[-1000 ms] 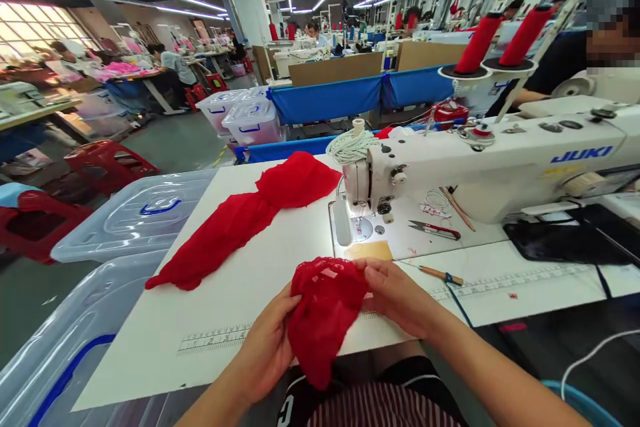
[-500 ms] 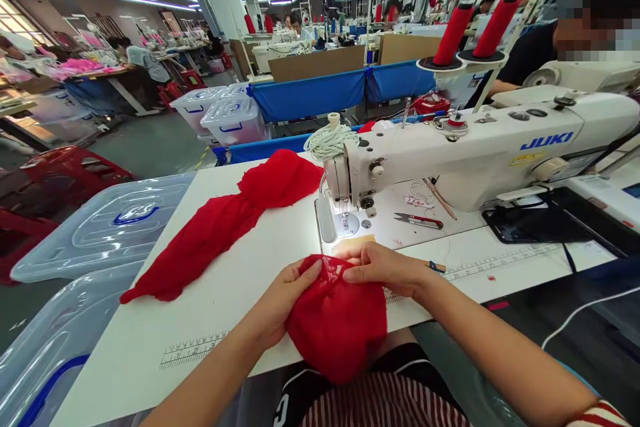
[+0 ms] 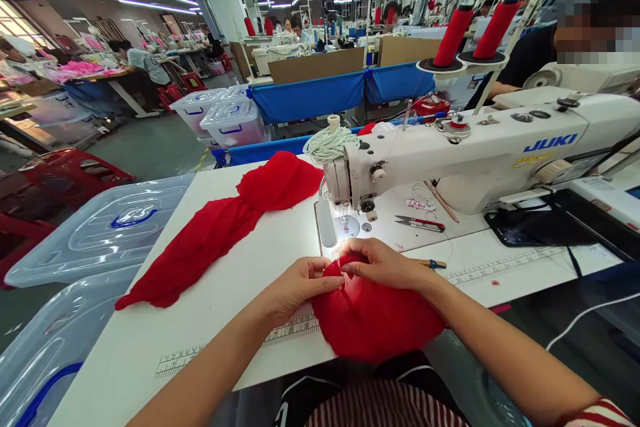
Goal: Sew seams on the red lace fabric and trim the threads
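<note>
A piece of thin red fabric hangs from both hands over the table's front edge, just before the sewing machine. My left hand pinches its upper left edge between thumb and fingers. Close beside it, my right hand is closed on the upper edge of the same cloth, fingers bent over it. The needle area of the machine, lit up, lies just beyond my fingertips. Another long, bunched red fabric lies on the white table to the left, apart from my hands.
Thread snips lie on the machine bed, with a dark phone farther right. Red thread cones stand behind the machine. Lidded plastic bins flank the table's left side. A co-worker sits at the back right.
The red fabric in my hands has swung to the right and spread out wider. My left hand has shifted right, closer to my right hand, and its grip has moved along the edge.
</note>
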`<state>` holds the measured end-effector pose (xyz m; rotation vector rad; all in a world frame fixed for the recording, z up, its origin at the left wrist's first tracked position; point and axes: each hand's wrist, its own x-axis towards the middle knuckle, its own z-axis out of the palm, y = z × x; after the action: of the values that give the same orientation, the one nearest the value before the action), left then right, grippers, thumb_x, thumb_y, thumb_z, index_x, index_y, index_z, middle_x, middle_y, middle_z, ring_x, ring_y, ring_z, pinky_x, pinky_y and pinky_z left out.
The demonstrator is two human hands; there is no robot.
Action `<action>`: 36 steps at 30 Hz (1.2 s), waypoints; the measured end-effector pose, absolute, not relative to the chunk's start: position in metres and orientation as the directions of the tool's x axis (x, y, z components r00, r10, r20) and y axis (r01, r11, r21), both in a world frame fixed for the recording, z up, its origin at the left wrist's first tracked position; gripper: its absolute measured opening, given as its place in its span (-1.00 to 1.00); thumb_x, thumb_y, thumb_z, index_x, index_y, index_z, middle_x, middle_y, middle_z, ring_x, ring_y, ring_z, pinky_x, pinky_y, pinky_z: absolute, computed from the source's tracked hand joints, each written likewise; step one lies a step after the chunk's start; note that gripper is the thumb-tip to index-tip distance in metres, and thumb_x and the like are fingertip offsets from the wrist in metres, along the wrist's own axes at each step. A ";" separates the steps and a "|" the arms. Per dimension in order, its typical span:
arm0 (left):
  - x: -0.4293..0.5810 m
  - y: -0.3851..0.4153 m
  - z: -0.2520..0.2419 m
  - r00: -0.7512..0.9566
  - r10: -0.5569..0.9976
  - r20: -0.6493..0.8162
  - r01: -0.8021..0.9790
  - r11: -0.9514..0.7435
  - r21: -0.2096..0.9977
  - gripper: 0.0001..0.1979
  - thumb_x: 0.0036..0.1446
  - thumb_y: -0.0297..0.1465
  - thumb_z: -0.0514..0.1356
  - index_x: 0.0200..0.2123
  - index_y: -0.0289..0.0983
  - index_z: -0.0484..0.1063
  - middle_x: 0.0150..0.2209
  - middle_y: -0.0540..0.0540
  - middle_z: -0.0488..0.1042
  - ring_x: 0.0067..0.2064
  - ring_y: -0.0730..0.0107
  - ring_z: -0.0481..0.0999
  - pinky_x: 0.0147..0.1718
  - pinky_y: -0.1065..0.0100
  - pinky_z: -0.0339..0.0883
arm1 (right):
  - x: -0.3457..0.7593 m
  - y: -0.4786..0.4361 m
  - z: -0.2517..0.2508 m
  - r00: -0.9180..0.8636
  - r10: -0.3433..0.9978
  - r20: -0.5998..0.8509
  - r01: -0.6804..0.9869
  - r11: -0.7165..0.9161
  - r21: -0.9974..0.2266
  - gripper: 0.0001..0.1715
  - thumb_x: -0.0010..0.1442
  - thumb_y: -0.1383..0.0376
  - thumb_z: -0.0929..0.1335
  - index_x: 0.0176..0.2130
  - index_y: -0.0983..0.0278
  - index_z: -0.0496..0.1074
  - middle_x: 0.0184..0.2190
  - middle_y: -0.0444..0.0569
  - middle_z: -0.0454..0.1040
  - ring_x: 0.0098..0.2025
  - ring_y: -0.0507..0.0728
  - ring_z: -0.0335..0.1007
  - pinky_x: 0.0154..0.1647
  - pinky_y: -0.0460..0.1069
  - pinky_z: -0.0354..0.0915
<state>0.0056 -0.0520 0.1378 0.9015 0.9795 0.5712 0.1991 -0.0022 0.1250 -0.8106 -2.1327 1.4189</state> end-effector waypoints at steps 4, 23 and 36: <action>0.009 -0.040 0.138 0.575 0.687 -0.444 0.015 0.534 0.845 -0.74 -0.01 -0.24 0.31 -0.30 -0.31 0.54 -0.34 -0.12 0.57 -0.29 0.34 0.50 -0.24 0.36 0.30 | 0.203 0.001 0.119 -0.615 0.786 0.067 0.315 0.323 -0.892 -0.89 0.15 0.30 0.30 -0.31 0.27 0.41 -0.35 -0.10 0.47 -0.29 0.06 0.33 -0.26 -0.05 0.20; 0.009 -0.030 0.125 0.555 0.714 -0.426 0.033 0.493 0.869 -0.69 0.02 -0.17 0.27 -0.48 -0.34 0.47 -0.51 0.00 0.46 -0.50 0.55 0.30 -0.48 0.48 0.13 | 0.200 0.002 0.127 -0.409 0.906 0.110 0.416 0.292 -0.861 -0.85 0.16 0.30 0.25 -0.39 0.26 0.40 -0.42 -0.12 0.45 -0.40 0.03 0.31 -0.41 -0.09 0.19; 0.011 -0.033 0.118 0.449 0.785 -0.426 -0.042 0.495 0.868 -0.68 -0.02 -0.14 0.27 -0.51 -0.32 0.47 -0.51 -0.02 0.46 -0.50 0.49 0.30 -0.53 0.46 0.10 | 0.313 -0.030 0.114 -0.334 0.941 0.051 0.919 0.337 -0.207 -0.89 0.12 0.29 0.30 -0.26 0.17 0.32 -0.28 -0.08 0.46 -0.32 0.11 0.42 -0.45 -0.05 0.23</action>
<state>0.0112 -0.0327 0.1177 0.9161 0.9742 0.6115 0.3130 -0.0300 0.1137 -1.7084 -2.4324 0.2098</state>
